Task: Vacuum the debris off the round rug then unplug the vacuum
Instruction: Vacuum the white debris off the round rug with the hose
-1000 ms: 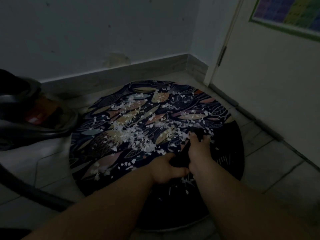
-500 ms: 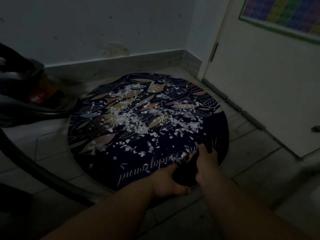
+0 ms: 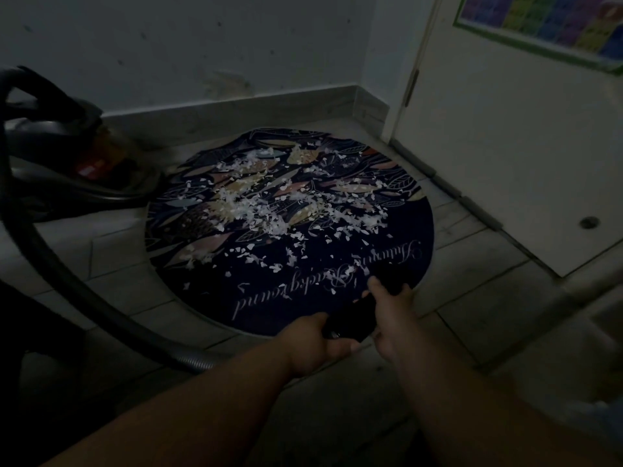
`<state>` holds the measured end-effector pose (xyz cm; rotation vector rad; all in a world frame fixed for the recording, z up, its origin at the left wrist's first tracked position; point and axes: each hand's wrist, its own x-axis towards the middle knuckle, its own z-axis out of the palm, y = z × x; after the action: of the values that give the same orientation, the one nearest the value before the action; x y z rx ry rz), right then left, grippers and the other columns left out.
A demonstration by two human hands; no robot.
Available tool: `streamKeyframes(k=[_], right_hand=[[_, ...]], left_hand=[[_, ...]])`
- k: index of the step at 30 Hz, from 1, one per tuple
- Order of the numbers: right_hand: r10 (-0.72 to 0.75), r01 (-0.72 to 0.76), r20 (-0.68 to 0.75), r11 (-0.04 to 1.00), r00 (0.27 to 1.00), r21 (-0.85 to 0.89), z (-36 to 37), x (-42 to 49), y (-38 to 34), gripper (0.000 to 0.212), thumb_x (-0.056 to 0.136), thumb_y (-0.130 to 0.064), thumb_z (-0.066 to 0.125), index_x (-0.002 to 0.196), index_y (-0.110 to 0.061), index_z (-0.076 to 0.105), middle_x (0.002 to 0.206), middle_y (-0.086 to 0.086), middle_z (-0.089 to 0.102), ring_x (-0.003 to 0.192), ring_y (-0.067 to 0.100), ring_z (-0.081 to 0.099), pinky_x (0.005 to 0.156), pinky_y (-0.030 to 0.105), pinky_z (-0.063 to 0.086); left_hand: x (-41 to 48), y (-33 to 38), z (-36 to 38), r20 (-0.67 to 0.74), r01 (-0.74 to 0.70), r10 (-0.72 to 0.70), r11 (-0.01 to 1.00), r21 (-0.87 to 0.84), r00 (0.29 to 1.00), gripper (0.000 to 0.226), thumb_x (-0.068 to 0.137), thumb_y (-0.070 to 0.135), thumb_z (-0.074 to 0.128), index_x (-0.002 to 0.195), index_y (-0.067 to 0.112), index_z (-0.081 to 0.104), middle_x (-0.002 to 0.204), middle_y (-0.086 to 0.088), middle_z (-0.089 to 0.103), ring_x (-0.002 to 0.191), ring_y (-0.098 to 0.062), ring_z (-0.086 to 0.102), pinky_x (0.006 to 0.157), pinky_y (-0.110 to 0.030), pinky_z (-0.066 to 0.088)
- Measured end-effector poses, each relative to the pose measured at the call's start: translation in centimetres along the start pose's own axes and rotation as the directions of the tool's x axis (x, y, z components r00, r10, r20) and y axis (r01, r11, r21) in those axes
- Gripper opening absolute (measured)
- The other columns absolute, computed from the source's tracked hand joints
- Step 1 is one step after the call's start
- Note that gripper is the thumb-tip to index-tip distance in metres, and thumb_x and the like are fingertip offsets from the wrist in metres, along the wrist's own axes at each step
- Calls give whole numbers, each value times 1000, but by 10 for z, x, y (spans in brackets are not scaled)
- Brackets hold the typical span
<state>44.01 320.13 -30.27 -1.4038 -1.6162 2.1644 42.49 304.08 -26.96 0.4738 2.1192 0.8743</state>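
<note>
Round rug (image 3: 236, 281), dark with a leaf print and looping script, lies flat on the tiled floor (image 3: 472, 315) at the centre of the frame, white debris (image 3: 266, 217) strewn thickly across its middle and upper half and thinning toward the lettering. Both hands are clenched on the vacuum's black nozzle (image 3: 350, 318) at the rug's lower right edge, the left hand (image 3: 313, 345) wrapped round the near end and the right hand (image 3: 394, 315) gripping just ahead of it. A hose (image 3: 188, 360) curves away along the left of the frame to the vacuum (image 3: 77, 163), parked by the wall at upper left, just beside the rug. The flakes look paper-light and likely to scatter. The rug appears thin and soft, so suction may lift or bunch it. The nozzle seems rigid and light, best held on its tube as here, though the hose will probably drag. The plug and cord are out of view. A door (image 3: 505, 163) with a poster (image 3: 556, 25) fills the upper right.
</note>
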Motion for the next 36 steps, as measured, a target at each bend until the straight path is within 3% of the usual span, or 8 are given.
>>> streamKeyframes(k=[3,6,13,19,24,28,36], right_hand=[[33,-32,17,998,999,-56,2,-15,9,91,88,-36,69,152,-46,4,142,15,46,121,38,52,95,61,48],[54,-55,-6,995,999,-86,-3,-19,15,90,91,-37,65,152,-44,0,147,14,41,125,38,48,99,60,46],[123,-129,-42,976,992,-174,-10,-11,23,81,95,-41,57,153,-40,0,147,15,41,125,40,47,100,61,43],[127,-128,-15,976,992,-174,-6,-15,24,78,97,-35,53,153,-41,-1,143,16,45,119,39,52,97,60,47],[144,-130,56,969,988,-209,9,-27,27,80,99,-36,51,154,-40,-6,145,14,43,120,37,51,100,56,47],[166,-144,81,963,983,-226,23,-40,37,82,96,-38,54,153,-42,-4,146,14,42,120,37,51,100,57,47],[215,-197,84,963,973,-182,19,-58,48,79,97,-38,54,154,-41,-2,147,15,41,121,38,51,99,58,47]], left_hand=[[-1,0,6,-2,14,-14,1000,11,1000,68,76,62,63,126,17,50,116,-5,62,103,-22,61,88,-33,51],[-2,0,13,6,22,-23,999,38,1000,64,78,61,61,123,16,51,117,-5,61,104,-20,60,85,-28,48],[-5,5,25,61,26,-29,998,62,998,57,82,57,60,123,19,49,114,-3,60,100,-16,58,78,-26,44],[-7,2,24,59,26,-36,987,161,998,60,82,41,68,132,19,43,126,-5,57,113,-22,56,89,-27,44],[-22,-12,17,14,54,-55,992,113,998,50,81,35,70,123,17,49,120,-5,59,108,-21,58,83,-25,44],[-39,-22,13,6,61,-62,996,58,998,45,79,32,72,119,23,53,105,1,60,86,-10,54,77,-27,47],[-57,-22,18,-3,141,-142,973,182,990,51,79,42,70,119,16,51,116,-3,58,91,-16,60,78,-28,49]])
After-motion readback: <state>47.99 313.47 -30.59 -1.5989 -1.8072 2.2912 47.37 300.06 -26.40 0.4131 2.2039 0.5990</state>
